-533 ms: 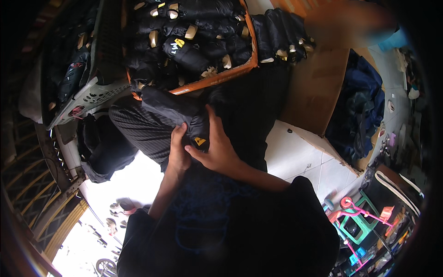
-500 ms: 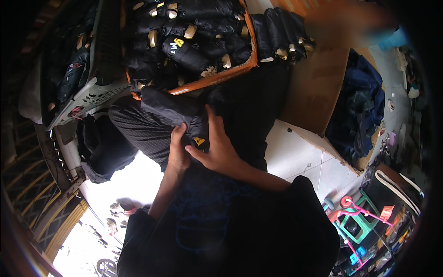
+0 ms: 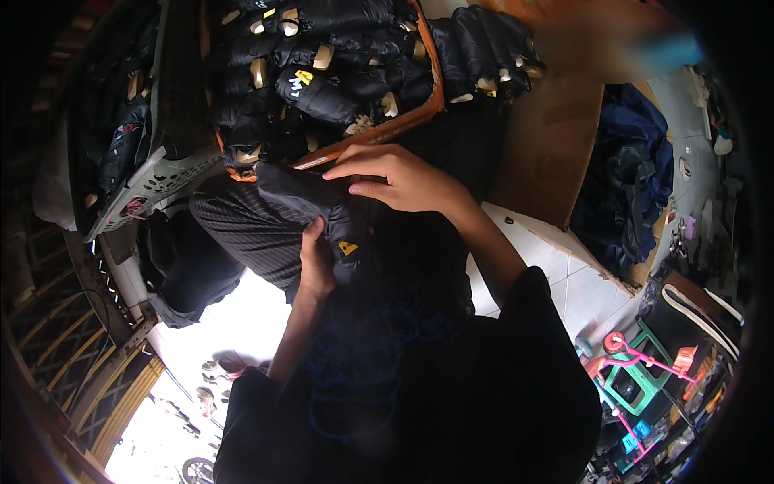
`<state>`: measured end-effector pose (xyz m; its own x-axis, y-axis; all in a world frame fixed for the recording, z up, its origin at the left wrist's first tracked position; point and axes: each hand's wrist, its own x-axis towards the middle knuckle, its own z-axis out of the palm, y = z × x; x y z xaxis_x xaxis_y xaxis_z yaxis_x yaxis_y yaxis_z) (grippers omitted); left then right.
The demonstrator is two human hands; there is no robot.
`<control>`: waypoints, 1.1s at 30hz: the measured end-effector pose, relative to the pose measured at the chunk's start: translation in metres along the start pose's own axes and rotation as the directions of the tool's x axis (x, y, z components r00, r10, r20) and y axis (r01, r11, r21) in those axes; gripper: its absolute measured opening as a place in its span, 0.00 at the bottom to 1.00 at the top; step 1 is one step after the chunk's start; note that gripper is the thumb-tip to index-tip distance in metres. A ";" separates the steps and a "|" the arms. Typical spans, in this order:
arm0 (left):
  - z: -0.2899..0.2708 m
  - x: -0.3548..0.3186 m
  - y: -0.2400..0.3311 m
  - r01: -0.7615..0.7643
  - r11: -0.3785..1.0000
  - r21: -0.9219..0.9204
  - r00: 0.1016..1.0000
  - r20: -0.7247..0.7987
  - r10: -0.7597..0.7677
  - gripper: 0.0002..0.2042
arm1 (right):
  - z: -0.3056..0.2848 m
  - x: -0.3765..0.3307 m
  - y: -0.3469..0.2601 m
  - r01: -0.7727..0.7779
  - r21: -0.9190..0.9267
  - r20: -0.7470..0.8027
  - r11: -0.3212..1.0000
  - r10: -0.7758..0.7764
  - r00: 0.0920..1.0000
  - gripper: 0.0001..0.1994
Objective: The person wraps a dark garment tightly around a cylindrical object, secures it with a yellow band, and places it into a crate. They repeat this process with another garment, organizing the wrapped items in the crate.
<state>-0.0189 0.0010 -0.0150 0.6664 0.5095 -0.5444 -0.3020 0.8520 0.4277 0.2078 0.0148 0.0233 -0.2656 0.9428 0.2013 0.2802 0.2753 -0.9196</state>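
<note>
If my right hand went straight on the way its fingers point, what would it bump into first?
Likely the black bundle in your left hand; your right hand points toward it, though depth is hard to judge.

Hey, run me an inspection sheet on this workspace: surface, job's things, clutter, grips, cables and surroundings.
Surface: lap in striped dark trousers; pale tiled floor around.
Job's things: black bundle with a yellow tag; orange-rimmed crate full of similar bundles.
Clutter: more bundles beside the crate; dark cloth on the floor at left.
Left grip: on the bundle, thumb on top.
Right grip: over the bundle, open; contact unclear.
Cables: nothing seen clearly.
Surroundings: grey perforated basket, cardboard box holding blue fabric, green stool, lattice gate.
</note>
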 end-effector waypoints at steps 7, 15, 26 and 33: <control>0.003 0.001 -0.002 0.006 1.000 0.024 1.000 -0.003 -0.006 0.33 | 0.004 0.000 0.003 -0.049 0.031 0.048 0.998 0.047 0.998 0.15; 0.002 0.002 -0.003 0.008 0.997 0.072 1.000 -0.014 -0.007 0.33 | 0.018 -0.007 -0.001 0.123 -0.371 -0.093 0.920 -0.169 0.981 0.10; 0.008 0.001 -0.004 -0.127 0.985 0.116 0.981 -0.134 0.142 0.26 | 0.060 -0.046 0.007 0.098 -0.449 -0.363 0.888 -0.281 0.889 0.15; -0.001 0.003 -0.010 -0.183 0.948 0.262 0.970 -0.107 0.217 0.22 | 0.065 -0.053 0.001 0.092 -0.421 -0.387 0.902 -0.271 0.881 0.12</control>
<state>-0.0148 -0.0057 -0.0211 0.5083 0.6921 -0.5126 -0.2298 0.6826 0.6938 0.1625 -0.0466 -0.0103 0.0470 0.8290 0.5572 0.6169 0.4147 -0.6689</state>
